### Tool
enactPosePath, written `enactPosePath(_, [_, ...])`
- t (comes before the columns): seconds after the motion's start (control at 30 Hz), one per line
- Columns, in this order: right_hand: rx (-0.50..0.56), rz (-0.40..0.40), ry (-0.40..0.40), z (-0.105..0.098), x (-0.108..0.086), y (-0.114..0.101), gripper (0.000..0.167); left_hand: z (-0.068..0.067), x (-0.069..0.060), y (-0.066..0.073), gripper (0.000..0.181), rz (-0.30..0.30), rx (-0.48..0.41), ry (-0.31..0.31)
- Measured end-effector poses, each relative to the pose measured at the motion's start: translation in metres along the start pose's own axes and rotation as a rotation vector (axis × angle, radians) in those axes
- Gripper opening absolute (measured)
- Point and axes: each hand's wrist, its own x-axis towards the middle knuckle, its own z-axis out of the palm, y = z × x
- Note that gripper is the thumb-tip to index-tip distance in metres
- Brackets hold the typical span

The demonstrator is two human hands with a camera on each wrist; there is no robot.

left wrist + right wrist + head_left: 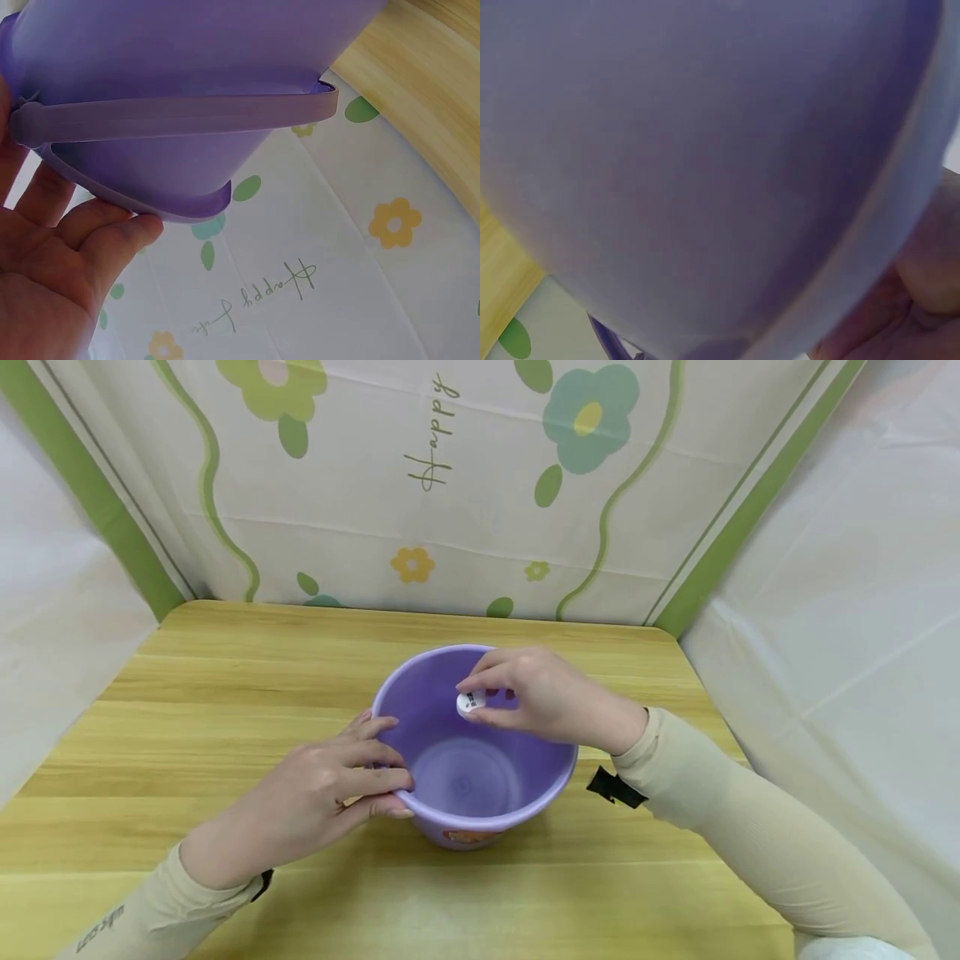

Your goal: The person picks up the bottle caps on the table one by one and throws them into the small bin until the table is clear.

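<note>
Bucket on the surface, and we're midway, we'd judge, as our left grip clasps its rim and our right grip pinches the white disc over its mouth: carry done, by the look of it, disc not yet released.

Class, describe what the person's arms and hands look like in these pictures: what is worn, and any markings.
The left hand and right hand show no gloves. The left sleeve and right sleeve are beige and close-fitting. Dark lettering marks the left one. A black piece shows by each cuff, the right one larger.
</note>
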Motion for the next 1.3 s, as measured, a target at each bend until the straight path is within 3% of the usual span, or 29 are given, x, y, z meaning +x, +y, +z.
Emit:
enactPosePath(0.27, [-0.031,0.021,-0.008,0.001,-0.001,-0.002,0.029,0.001,-0.002,0.001,0.043,-0.028,0.030,-0.026])
enactPosePath(0.53, [-0.039,0.086,0.180,-0.016,-0.020,0.013,0.024,0.004,-0.001,0.005,0.040,-0.016,0.065,-0.034])
enactPosePath(0.73, [-0.095,0.242,0.252,-0.027,-0.051,0.032,0.023,0.005,0.000,0.009,0.039,-0.031,0.134,-0.077])
enactPosePath(0.83, [-0.093,0.347,0.228,-0.029,-0.071,0.043,0.023,0.004,0.000,0.011,0.043,-0.056,0.153,-0.111])
enactPosePath(1.03, [-0.052,0.542,0.113,-0.018,-0.112,0.069,0.025,0.005,0.001,0.011,0.041,-0.029,0.160,-0.088])
enactPosePath(1.3, [-0.082,0.671,-0.031,0.014,-0.159,0.101,0.032,0.006,0.000,0.010,0.041,-0.037,0.161,-0.107])
